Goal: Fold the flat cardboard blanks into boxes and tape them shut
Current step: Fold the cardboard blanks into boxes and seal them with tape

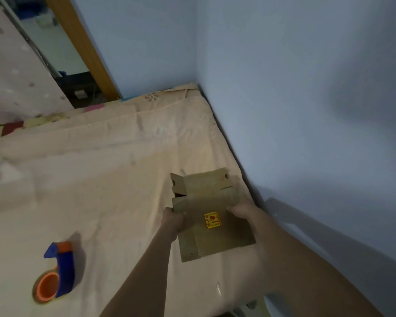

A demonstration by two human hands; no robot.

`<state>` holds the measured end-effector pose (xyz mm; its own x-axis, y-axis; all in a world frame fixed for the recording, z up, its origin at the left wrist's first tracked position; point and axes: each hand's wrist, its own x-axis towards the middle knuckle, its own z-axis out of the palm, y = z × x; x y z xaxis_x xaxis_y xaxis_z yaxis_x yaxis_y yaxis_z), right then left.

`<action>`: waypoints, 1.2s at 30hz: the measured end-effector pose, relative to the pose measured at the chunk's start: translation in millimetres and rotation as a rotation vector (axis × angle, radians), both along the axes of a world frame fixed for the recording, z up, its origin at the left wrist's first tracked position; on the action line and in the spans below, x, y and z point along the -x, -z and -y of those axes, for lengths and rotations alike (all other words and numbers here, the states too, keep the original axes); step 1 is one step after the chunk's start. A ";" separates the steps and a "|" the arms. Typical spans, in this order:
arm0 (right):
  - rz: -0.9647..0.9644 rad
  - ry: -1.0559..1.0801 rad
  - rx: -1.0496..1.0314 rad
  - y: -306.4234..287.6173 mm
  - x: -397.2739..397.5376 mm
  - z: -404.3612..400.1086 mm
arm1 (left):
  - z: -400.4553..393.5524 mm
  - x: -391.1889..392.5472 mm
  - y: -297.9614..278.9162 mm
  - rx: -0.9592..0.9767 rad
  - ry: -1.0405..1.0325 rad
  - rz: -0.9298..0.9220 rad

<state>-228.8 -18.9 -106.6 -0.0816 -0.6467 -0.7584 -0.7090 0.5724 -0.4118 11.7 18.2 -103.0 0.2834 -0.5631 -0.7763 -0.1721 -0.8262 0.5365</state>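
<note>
A person's left hand (173, 219) and right hand (239, 210) each grip an opposite side edge of a partly folded, matte brown cardboard blank (212, 216), held just above a pale peach, wrinkled bed sheet (101, 179) near the blue wall (306, 88). The blank's long axis runs away from the person, its notched flaps at the far end and a yellow-and-red sticker (212, 219) on its flat upper panel. A blue-and-orange plastic tape dispenser (56, 272) lies on the sheet, well to the left.
</note>
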 end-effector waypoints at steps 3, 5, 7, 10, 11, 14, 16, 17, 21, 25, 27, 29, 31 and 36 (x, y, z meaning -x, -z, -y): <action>0.026 0.116 -0.004 -8.1 -1.5 3.0 | -0.1 -9.6 -6.2 0.032 -0.072 -0.051; 0.047 0.164 0.001 -20.3 -5.6 4.6 | -0.1 -16.7 -9.5 0.034 -0.134 -0.122; 0.100 0.231 0.022 -28.5 -10.9 6.5 | -0.5 -21.5 -14.3 0.037 -0.174 -0.210; 0.126 0.249 0.043 -30.0 -18.4 7.1 | -2.5 -30.7 -21.8 0.050 -0.210 -0.336; 0.125 0.253 0.037 -33.9 -21.8 6.2 | -3.5 -34.9 -22.9 0.067 -0.221 -0.388; 0.138 0.247 0.083 -49.8 -34.3 5.2 | -9.7 -49.9 -36.5 0.139 -0.261 -0.443; 0.206 0.240 0.111 -65.1 -43.5 8.6 | -13.0 -64.8 -45.6 0.221 -0.285 -0.450; 0.266 0.232 0.117 -75.2 -48.3 10.2 | -14.6 -73.4 -50.2 0.265 -0.294 -0.468; 0.469 0.139 0.191 -113.3 -70.8 13.7 | -25.9 -107.7 -77.8 0.321 -0.277 -0.449; 0.337 -0.080 0.427 -139.7 -103.5 15.2 | -28.3 -153.2 -96.5 0.366 -0.061 0.246; 0.271 -0.276 0.515 -154.3 -126.1 6.4 | -28.7 -176.6 -111.1 0.511 0.057 0.423; 0.214 -0.421 0.555 -164.4 -148.9 -5.8 | -30.0 -191.9 -125.9 0.639 0.169 0.348; 0.163 -0.531 0.587 -168.7 -171.4 -18.5 | -36.2 -202.7 -132.7 0.696 0.198 0.140; 0.073 -0.436 0.663 -145.1 -176.9 -49.5 | -77.2 -235.6 -99.9 0.729 0.169 0.019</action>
